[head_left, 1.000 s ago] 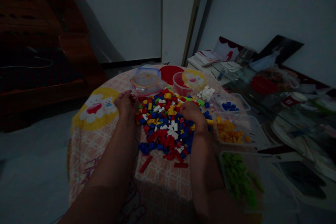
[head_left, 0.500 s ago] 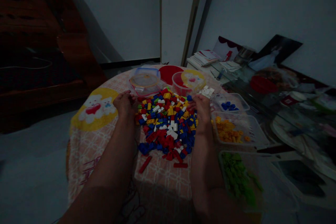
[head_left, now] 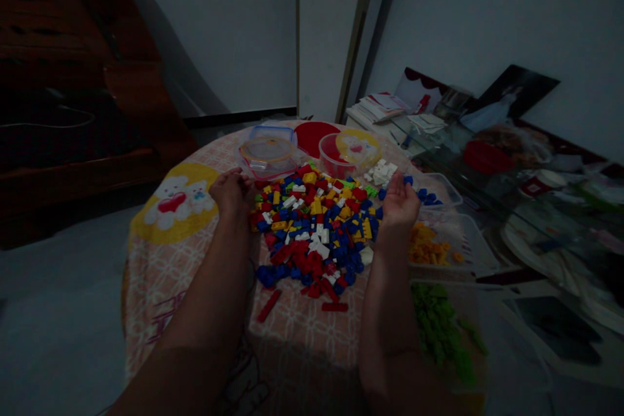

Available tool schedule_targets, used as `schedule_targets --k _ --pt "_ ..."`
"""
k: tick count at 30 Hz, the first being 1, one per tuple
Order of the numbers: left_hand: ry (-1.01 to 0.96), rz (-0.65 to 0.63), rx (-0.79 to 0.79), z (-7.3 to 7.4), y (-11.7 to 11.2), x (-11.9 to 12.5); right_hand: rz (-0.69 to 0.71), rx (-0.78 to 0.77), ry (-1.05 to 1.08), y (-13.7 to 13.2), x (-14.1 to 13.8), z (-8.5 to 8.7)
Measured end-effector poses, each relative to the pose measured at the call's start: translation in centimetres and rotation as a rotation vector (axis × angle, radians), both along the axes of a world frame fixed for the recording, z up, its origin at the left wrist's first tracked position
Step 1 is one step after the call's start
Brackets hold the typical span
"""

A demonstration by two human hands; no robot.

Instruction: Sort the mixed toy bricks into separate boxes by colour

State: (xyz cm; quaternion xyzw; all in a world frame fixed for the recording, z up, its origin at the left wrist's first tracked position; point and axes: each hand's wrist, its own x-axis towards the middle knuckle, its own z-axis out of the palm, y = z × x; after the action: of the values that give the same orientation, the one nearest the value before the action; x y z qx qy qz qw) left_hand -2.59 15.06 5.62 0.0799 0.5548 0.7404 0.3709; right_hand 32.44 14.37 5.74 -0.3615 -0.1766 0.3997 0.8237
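Note:
A mixed pile of toy building bricks [head_left: 316, 234] in red, blue, yellow, white and green covers the middle of the cloth. My right hand [head_left: 402, 205] is over the right side of the pile, and a blue brick [head_left: 408, 180] shows at its pinched fingertips. Just beyond that hand is a clear container with blue bricks [head_left: 429, 197]. My left hand [head_left: 230, 192] rests at the pile's upper left edge with fingers curled in. Whatever those fingers may hold is hidden.
White bricks [head_left: 383, 172] lie behind the pile. Clear boxes with yellow bricks [head_left: 429, 244] and green bricks [head_left: 443, 331] stand along the right. A round clear tub [head_left: 336, 156], a lidded container [head_left: 268, 153] and a red disc [head_left: 314, 138] sit at the back.
My right hand has moved right with the blue brick, from the pile's edge toward the container of blue bricks. My left hand has stayed in place.

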Motion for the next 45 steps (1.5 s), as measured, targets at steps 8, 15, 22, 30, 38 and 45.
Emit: schedule_targets --k 8,15,22,30,38,45 --pt "0.033 -0.021 0.02 -0.2 -0.1 -0.1 -0.19 -0.015 -0.096 -0.1 0.9 0.1" --pt "0.004 -0.028 0.015 0.1 -0.2 0.1 -0.026 -0.088 -0.268 -2.1 -1.5 3.0" --pt "0.025 -0.011 0.01 0.3 -0.2 0.2 0.561 -0.378 -0.789 -3.0 -5.4 4.9" --pt "0.018 -0.005 0.025 -0.2 0.1 0.0 0.79 -0.584 -1.745 -3.4 -8.4 4.7" --pt "0.037 -0.011 0.026 -0.6 0.3 -0.3 0.672 -0.63 -2.099 -3.7 -10.4 4.9" --pt "0.021 -0.002 0.026 -0.1 0.0 0.0 0.738 -0.598 -2.054 -3.1 -10.0 4.7"
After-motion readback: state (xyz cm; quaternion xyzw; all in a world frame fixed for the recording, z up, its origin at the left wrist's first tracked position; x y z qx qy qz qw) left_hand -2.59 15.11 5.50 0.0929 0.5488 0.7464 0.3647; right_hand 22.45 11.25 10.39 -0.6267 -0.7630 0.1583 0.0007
